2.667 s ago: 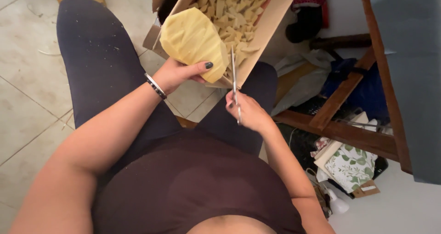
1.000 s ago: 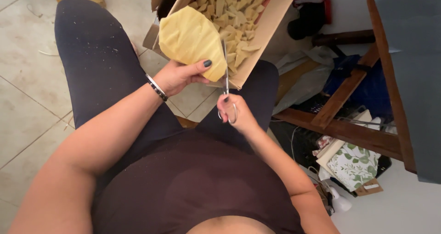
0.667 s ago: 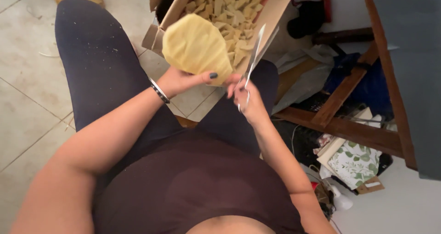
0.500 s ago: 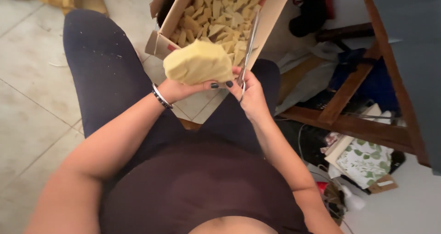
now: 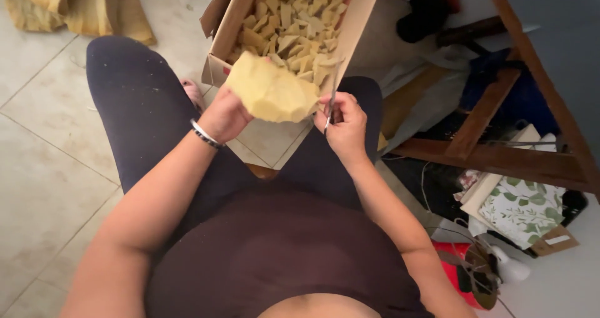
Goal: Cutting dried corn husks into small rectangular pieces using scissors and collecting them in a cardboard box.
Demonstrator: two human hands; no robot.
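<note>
Scissors (image 5: 331, 102) sit clamped in the right hand (image 5: 344, 127), just beside the yellow foam chunk (image 5: 272, 93) that the left hand (image 5: 225, 115) grips before the cardboard box (image 5: 228, 27).

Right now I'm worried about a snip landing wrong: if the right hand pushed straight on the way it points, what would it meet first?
Probably the yellow foam piece that the left hand holds beside the right hand; depth is unclear.

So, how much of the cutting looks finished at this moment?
Done: the box already holds many small yellow pieces. In hand: the left hand holds a large yellow chunk over the box, and the right hand holds scissors at its edge. Left: that chunk is mostly whole.
</note>
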